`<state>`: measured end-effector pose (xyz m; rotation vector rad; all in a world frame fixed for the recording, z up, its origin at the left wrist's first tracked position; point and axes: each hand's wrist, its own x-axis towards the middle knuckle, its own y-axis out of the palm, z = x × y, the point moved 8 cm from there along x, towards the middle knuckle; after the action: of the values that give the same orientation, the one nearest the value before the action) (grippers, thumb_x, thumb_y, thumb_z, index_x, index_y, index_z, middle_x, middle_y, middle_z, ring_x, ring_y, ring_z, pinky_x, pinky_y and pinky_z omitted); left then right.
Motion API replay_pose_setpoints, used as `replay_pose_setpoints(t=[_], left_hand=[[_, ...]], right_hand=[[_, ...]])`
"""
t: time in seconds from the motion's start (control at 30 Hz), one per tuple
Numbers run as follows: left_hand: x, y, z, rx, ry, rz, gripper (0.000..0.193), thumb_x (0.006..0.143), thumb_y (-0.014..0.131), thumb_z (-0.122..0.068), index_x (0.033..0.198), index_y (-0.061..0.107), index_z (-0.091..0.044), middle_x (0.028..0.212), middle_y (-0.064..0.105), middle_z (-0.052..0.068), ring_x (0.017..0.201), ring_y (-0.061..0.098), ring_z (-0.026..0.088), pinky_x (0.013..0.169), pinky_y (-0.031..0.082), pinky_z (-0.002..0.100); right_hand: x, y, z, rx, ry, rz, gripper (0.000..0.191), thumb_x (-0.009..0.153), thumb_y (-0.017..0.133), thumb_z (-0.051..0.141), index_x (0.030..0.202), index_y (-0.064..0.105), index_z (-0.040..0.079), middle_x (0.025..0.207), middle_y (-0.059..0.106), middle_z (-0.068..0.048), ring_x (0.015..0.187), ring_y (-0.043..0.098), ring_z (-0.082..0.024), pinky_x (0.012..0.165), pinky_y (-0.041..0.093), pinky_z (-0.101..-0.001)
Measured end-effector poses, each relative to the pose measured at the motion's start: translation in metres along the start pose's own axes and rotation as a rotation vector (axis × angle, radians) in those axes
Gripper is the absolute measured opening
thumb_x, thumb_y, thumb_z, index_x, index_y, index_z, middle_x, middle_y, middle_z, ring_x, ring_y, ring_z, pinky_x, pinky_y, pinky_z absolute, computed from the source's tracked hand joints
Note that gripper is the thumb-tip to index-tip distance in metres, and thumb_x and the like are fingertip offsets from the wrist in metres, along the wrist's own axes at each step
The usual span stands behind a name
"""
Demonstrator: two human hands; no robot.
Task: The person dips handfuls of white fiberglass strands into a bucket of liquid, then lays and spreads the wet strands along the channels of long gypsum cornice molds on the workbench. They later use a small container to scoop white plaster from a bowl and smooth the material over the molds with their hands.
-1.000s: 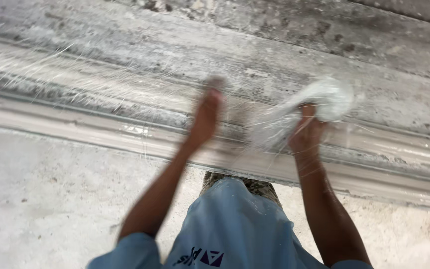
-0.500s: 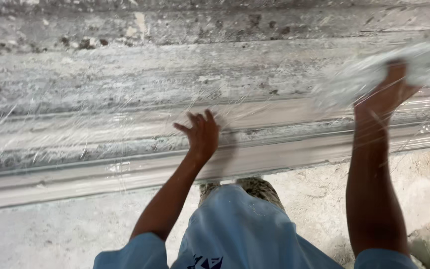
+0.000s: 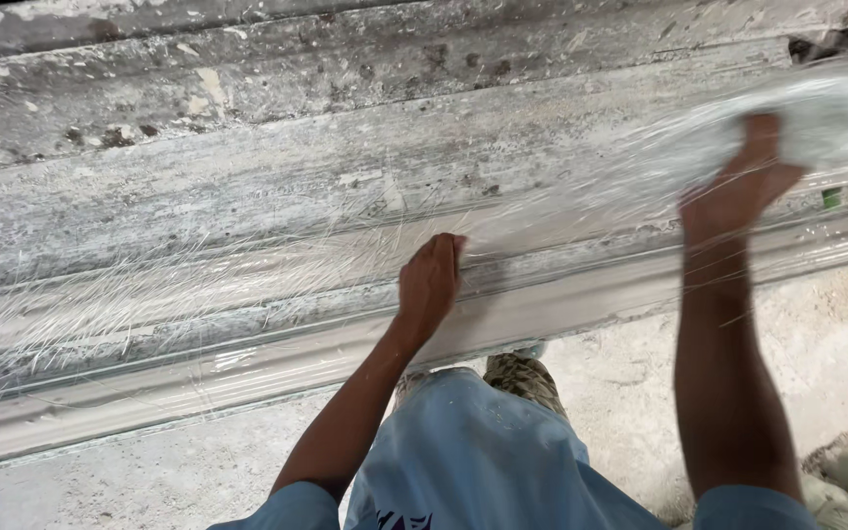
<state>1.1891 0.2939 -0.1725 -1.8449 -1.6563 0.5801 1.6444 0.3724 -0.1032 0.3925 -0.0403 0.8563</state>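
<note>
**Thin fibre layer can shift or tear on the long mould**

On the left, the glass-fibre strands (image 3: pixel 149 294) lie loose and thin over the long grey moulding (image 3: pixel 247 186). I judge they can slide or bunch there, because nothing holds them. In the middle, the left hand (image 3: pixel 431 283) presses on the strands with the fingers together; if it lifts, the layer may drag. On the right, the right hand (image 3: pixel 743 186) grips a white, fluffy fibre bundle (image 3: pixel 826 113) with the fingers clamped on it. A hard pull may tear the strands, which look shiny, fine and half transparent.
</note>
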Motion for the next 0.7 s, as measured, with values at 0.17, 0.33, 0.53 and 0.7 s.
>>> replay_pose_setpoints(t=[0.17,0.33,0.53,0.7], left_hand=[[-0.003,-0.012,-0.044,0.642,-0.015,-0.240,0.049,0.105,0.047,-0.041,0.134,0.053,-0.003,0.129,0.063,0.020,0.121,0.068,0.041,0.096,0.049,0.059],[-0.005,0.082,-0.128,-0.480,-0.061,-0.039,0.037,0.109,0.044,-0.026,0.133,0.054,0.000,0.127,0.066,0.022,0.103,0.073,0.034,0.092,0.057,0.043],[0.025,0.119,-0.124,0.062,-0.083,-0.113,0.017,0.106,0.053,-0.013,0.108,0.068,-0.005,0.098,0.074,0.015,0.088,0.073,0.032,0.074,0.060,0.044],[0.031,0.083,-0.130,0.839,-0.127,-0.328,0.033,0.100,0.051,-0.034,0.103,0.069,-0.006,0.104,0.069,0.016,0.105,0.071,0.034,0.082,0.057,0.055]], right_hand=[[-0.004,0.000,0.008,-0.053,-0.096,0.129,0.030,0.105,0.066,0.020,0.125,0.045,0.014,0.113,0.049,-0.009,0.110,0.047,-0.026,0.108,0.043,-0.0511],[-0.099,0.028,-0.034,-0.798,-0.428,0.536,0.022,0.099,0.058,0.016,0.120,0.063,0.013,0.116,0.066,-0.008,0.114,0.061,-0.022,0.109,0.047,-0.0471],[0.078,-0.060,-0.016,-0.033,-0.069,0.525,0.094,0.092,0.031,0.089,0.126,0.050,0.003,0.117,0.048,-0.008,0.111,0.052,-0.017,0.106,0.053,-0.0328],[0.159,-0.095,0.010,0.002,0.089,0.218,0.038,0.093,0.077,0.043,0.098,0.052,0.014,0.097,0.052,-0.004,0.091,0.052,-0.020,0.086,0.054,-0.0436]])
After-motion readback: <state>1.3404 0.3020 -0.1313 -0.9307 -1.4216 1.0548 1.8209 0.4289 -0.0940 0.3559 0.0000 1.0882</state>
